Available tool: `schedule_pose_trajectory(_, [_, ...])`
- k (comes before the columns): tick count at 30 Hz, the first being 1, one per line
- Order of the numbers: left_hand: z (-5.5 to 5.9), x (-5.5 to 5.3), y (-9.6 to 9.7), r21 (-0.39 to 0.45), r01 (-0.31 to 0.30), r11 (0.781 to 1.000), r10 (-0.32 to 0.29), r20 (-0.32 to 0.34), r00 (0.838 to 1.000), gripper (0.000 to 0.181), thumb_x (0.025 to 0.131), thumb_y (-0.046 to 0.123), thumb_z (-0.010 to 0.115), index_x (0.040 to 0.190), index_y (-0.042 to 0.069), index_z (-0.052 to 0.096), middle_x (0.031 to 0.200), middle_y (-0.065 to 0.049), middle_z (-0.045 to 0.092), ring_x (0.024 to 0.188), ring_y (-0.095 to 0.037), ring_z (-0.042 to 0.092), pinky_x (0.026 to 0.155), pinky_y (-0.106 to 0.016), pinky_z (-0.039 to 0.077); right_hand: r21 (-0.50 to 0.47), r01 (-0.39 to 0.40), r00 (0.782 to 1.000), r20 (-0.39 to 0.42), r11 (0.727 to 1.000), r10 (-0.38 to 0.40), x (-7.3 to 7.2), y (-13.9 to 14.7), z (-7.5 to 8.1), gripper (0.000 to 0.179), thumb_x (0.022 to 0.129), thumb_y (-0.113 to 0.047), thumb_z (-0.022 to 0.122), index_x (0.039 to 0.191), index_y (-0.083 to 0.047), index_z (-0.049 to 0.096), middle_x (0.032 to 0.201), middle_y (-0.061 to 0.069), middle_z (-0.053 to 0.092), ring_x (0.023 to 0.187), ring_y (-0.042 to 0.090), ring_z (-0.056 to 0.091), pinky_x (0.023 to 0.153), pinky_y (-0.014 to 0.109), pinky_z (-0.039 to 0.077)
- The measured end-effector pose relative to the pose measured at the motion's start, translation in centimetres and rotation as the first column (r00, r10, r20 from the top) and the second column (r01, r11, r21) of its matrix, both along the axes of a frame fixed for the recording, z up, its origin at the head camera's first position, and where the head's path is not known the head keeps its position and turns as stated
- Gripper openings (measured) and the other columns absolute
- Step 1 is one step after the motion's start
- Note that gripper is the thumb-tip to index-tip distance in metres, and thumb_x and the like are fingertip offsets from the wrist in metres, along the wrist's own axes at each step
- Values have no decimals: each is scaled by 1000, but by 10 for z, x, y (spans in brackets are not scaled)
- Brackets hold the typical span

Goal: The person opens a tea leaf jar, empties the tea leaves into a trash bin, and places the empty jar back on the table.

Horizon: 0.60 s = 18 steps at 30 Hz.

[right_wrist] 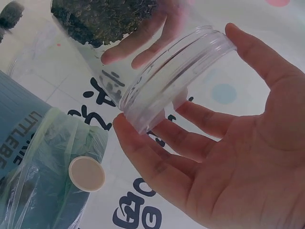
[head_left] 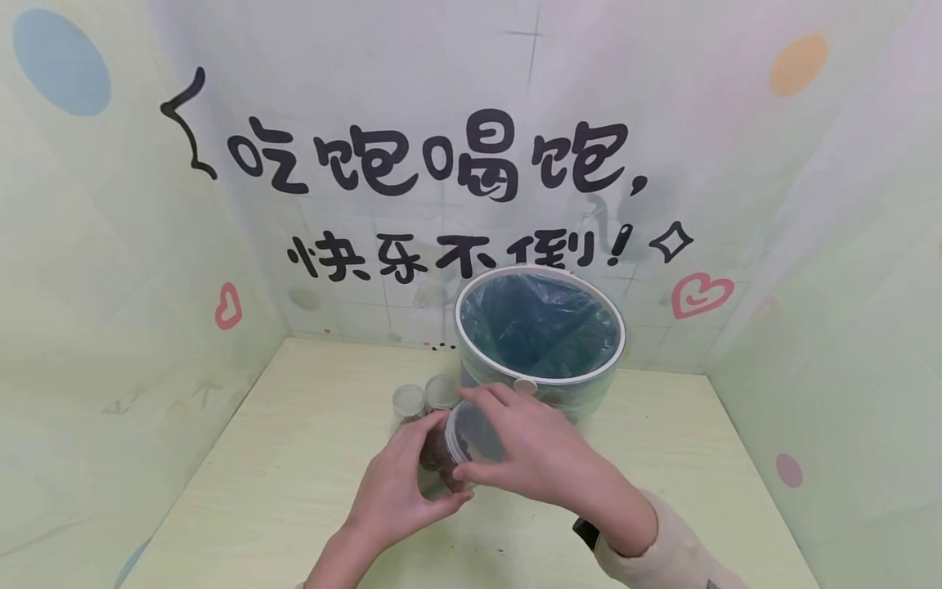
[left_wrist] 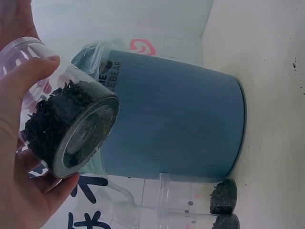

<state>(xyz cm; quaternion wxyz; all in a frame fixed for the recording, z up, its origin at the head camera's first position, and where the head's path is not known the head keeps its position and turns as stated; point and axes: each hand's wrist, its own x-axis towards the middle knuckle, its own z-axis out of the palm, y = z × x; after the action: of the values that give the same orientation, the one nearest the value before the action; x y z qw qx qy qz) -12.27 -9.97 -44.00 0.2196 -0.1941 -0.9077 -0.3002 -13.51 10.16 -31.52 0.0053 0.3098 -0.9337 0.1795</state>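
A clear plastic jar point(left_wrist: 71, 121) is held tilted above the table, with dark dried leaves, like loose tea, gathered toward its base. My left hand point(head_left: 393, 483) grips the jar's body, thumb on one side and fingers round the other. Across the jar's mouth, my right hand point(head_left: 540, 446) holds the clear screw lid point(right_wrist: 178, 74) by its rim with thumb and fingertips. In the right wrist view the lid sits on the jar's mouth; whether it is threaded tight I cannot tell.
Just behind the hands stands a blue bin point(left_wrist: 171, 114) with a greenish plastic liner point(head_left: 540, 323) and a pale rim ring point(head_left: 462, 331). To its left are two more clear jars point(head_left: 408, 400) holding dark leaves. Printed cloth walls point(head_left: 846, 286) enclose the pale tabletop point(head_left: 280, 458).
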Motion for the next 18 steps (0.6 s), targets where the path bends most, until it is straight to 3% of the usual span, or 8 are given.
schedule_pose_trajectory(14, [-1, 1, 2, -16, 13, 1000, -13, 10, 1000, 98, 63, 45, 91, 145, 20, 43, 128, 3, 61, 114, -12, 59, 84, -35, 59, 10, -114, 993, -32, 993, 114, -1, 8, 1, 74, 77, -35, 80, 144, -19, 52, 140, -2, 55, 124, 24, 58, 92, 46, 56])
schedule_pose_trajectory(18, [-1, 0, 2, -19, 5, 1000, -4, 20, 1000, 98, 63, 45, 91, 145, 20, 44, 127, 3, 61, 114, -12, 59, 85, -35, 58, -6, -113, 993, -37, 994, 113, 0, 10, -1, 76, 79, -39, 80, 145, -19, 50, 143, 0, 53, 129, 26, 54, 98, 48, 53])
